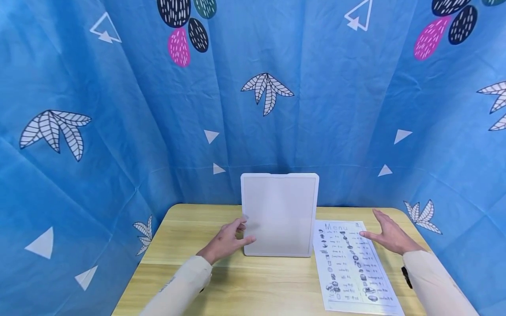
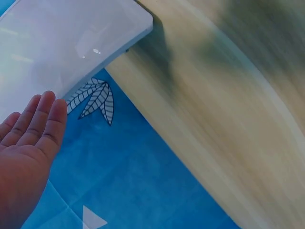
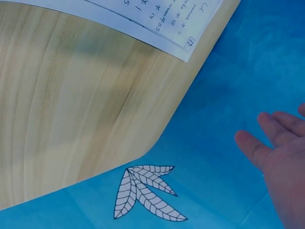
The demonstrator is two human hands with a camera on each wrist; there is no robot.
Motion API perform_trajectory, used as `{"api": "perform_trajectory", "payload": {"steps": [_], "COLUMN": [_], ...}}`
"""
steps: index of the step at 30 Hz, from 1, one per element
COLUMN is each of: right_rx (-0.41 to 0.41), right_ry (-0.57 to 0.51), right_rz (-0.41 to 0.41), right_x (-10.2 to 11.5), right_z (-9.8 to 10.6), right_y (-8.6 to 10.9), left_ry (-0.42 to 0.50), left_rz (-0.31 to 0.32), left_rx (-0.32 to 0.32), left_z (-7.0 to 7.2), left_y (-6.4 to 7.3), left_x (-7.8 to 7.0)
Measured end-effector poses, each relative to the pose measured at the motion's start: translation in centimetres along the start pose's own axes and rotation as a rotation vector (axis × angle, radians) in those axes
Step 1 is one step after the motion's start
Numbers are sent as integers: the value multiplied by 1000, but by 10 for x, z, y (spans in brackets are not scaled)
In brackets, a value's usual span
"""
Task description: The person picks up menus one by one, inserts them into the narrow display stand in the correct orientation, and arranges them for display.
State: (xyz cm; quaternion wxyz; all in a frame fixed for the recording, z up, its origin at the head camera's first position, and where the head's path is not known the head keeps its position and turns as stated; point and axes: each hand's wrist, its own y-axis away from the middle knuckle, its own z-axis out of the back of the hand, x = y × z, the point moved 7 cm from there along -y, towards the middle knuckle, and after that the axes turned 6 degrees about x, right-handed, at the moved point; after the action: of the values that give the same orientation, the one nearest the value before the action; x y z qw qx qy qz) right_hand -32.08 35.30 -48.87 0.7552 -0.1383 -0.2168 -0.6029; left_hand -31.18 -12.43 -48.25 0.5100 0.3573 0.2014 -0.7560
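A white rectangular board (image 1: 280, 215) with a raised rim stands upright, or nearly so, on the table in the head view. By its left edge is my left hand (image 1: 227, 239), thumb and fingers spread apart; whether the fingertips touch the board I cannot tell. In the left wrist view the same hand (image 2: 33, 138) shows straight fingers in front of the board (image 2: 71, 43). My right hand (image 1: 389, 235) hovers with spread fingers over the right edge of a paper menu (image 1: 344, 263), holding nothing. Its fingers look extended in the right wrist view, where the menu's corner (image 3: 183, 45) shows.
The light wooden table (image 1: 276, 285) has rounded far corners. Blue patterned cloth (image 1: 269, 140) hangs behind it and along both sides, close to its edges. The menu lies flat to the right of the board, with handwritten lines and small drawings.
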Motion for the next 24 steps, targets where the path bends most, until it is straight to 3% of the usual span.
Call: {"api": "perform_trajectory", "payload": {"steps": [24], "right_rx": [30], "right_ry": [-81], "right_rz": [-85], "right_x": [-10], "right_z": [-10], "right_y": [-3], "left_ry": [120], "left_rz": [-77], "left_rx": [26], "left_z": [-46], "left_y": [-14], "left_x": [-14]}}
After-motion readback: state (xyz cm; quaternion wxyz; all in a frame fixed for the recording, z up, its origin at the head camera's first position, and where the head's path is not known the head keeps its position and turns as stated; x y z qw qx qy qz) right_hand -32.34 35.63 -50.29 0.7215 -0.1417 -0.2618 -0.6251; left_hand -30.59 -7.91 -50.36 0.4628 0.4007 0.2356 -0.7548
